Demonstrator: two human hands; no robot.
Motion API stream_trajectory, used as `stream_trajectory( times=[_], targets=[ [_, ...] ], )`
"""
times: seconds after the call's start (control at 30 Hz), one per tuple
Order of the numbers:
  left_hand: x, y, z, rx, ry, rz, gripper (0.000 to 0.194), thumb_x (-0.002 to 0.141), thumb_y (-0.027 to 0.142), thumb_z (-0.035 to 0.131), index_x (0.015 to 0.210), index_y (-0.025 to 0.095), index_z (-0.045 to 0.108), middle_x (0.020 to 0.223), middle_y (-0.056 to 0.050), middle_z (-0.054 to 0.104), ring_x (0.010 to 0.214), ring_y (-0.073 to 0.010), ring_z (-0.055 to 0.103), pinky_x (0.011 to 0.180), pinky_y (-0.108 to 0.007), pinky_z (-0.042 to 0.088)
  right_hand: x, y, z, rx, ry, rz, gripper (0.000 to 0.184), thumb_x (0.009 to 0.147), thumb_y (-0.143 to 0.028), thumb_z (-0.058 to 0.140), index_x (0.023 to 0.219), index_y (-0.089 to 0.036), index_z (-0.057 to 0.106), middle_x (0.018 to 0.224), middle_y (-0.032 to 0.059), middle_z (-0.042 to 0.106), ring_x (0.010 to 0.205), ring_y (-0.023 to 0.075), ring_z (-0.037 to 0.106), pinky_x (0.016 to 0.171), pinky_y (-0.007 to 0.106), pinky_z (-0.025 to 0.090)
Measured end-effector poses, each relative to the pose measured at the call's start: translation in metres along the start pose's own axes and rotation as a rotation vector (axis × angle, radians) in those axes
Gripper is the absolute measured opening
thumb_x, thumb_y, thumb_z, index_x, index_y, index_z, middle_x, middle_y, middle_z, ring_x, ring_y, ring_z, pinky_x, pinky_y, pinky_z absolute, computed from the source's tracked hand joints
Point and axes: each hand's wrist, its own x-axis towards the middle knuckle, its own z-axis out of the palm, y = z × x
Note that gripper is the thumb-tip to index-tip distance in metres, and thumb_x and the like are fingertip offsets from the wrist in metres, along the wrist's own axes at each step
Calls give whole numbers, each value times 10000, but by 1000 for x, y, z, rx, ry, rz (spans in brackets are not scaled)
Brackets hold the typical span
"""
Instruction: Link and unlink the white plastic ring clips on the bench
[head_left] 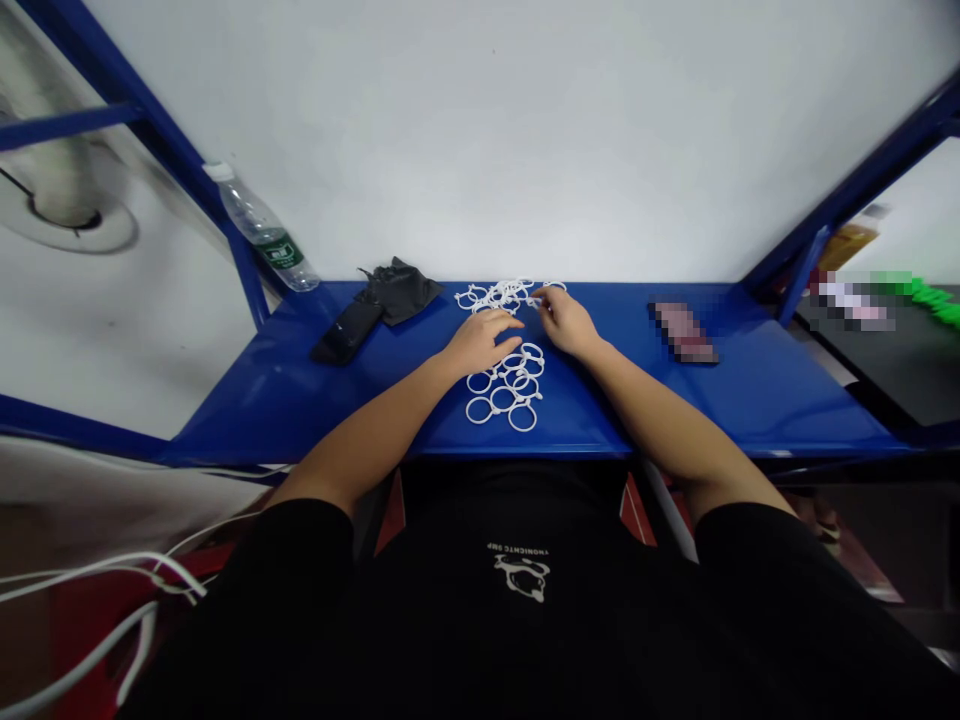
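Note:
My left hand [484, 342] hovers over the front group of linked white plastic rings [504, 400], its thumb and fingers apart with nothing visible between them. To the right, my right hand [566, 320] is at the edge of the rear heap of white plastic rings [501, 295]. Its curled fingertips close on a small white ring [532, 301], partly hidden by the fingers. Front rings lie flat in a loose cluster with small knobs at their joints; those at the back are tangled together. Another ring [555, 287] shows partly behind my right hand.
On the left of the blue tabletop [375, 420] lie a black phone [349, 330] and a crumpled black bag [401, 290]. A clear water bottle [262, 230] leans by the blue frame post. A blurred phone-like object [684, 332] lies right. A white wall [525, 150] closes the back.

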Motion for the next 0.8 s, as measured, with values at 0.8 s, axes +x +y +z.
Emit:
stream_trajectory(
  times=[0.8],
  targets=[
    [1, -7, 1, 10, 234, -136, 66, 1044, 267, 765, 1025, 236, 820, 1025, -52, 851, 980, -231, 797, 947, -395, 630, -14, -45, -4, 123, -6, -191, 322, 1139, -426, 497, 1269, -251, 734, 1164, 121, 779, 1046, 283, 699, 972, 439, 581]
  ],
)
